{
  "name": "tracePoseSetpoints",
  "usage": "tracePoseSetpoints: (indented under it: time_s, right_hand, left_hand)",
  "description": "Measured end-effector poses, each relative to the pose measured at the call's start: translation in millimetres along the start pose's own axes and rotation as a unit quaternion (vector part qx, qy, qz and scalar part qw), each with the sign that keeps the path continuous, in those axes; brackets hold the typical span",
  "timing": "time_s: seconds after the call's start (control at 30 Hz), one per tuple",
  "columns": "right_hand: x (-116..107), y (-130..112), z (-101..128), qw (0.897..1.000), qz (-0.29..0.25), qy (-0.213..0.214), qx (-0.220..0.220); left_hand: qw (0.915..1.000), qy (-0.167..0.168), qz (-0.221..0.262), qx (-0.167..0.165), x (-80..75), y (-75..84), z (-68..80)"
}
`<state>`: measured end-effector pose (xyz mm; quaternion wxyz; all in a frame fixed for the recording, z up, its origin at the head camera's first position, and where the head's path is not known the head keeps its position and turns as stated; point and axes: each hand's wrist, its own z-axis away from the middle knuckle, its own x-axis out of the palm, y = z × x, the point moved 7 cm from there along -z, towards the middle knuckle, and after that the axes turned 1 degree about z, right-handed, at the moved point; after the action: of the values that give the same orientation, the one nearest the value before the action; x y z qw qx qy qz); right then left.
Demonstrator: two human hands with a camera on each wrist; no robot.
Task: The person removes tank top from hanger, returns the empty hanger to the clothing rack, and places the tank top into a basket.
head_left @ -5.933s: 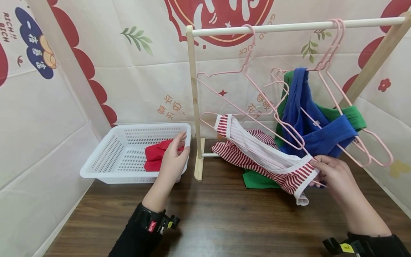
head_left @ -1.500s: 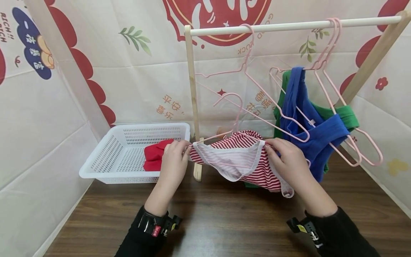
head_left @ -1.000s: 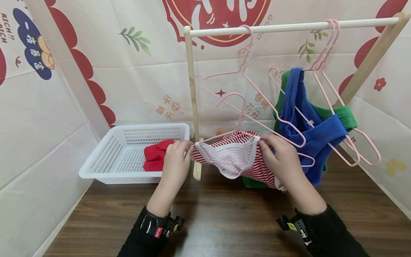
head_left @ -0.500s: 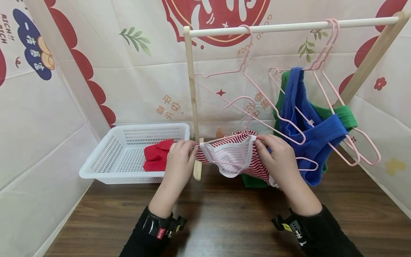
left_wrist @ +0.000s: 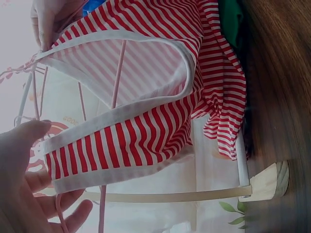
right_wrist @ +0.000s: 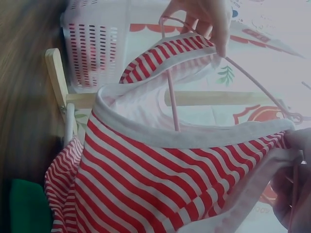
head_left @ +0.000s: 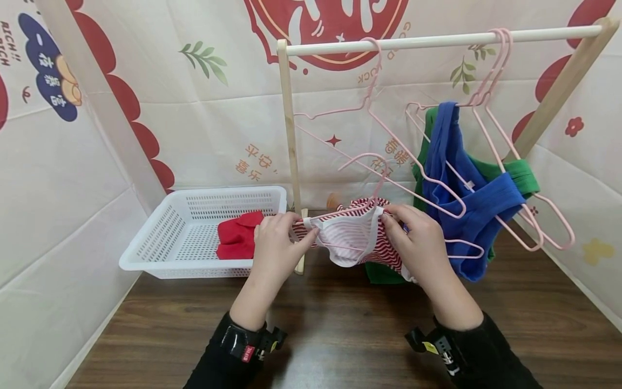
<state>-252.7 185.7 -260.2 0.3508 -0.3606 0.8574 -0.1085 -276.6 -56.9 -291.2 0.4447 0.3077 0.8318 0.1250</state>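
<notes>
A red-and-white striped tank top (head_left: 347,243) is on a pink hanger (head_left: 386,168), whose hook rises free below the rail. My left hand (head_left: 277,243) holds one shoulder strap at the hanger's end, thumb in front and fingers behind, seen in the left wrist view. My right hand (head_left: 420,237) pinches the other strap (right_wrist: 279,138) together with the hanger. A pink hanger end sticks out beyond the right hand. The garment's lower part hangs bunched toward the table.
A white rail (head_left: 437,41) carries a bare pink hanger (head_left: 335,111), plus blue (head_left: 444,156) and green (head_left: 527,175) tops on hangers at right. At left stands a white basket (head_left: 160,267) with red cloth (head_left: 238,237). Green fabric (head_left: 384,274) shows behind the striped top.
The right hand has come in from the right end, and the striped top is drawn in between both hands. The left hand moved from over the basket to the strap. The hook now points up.
</notes>
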Motion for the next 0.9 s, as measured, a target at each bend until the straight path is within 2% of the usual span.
tracePoseSetpoints:
  time_s: [0.2,0.47,0.67,0.9]
  right_hand:
    - [-1.6,-2.2,1.0,1.000,-0.007,0.005,0.001]
    - [-7.3,-5.3,-1.5,1.000,-0.013,0.011,0.001]
    - [-11.2,-1.3,-2.9,1.000,-0.012,0.006,0.020]
    - [-17.1,1.4,-3.6,0.999,-0.012,0.010,0.034]
  left_hand:
    - [0.9996,0.020,-0.010,-0.016,-0.7,-0.3,-1.3]
    - [0.9996,0.025,0.012,0.001,-4.5,-2.5,-4.2]
    - [0.9985,-0.021,0.049,0.014,-3.1,-1.8,-8.4]
    - [0.9913,-0.070,0.110,0.018,-2.3,0.1,-11.4]
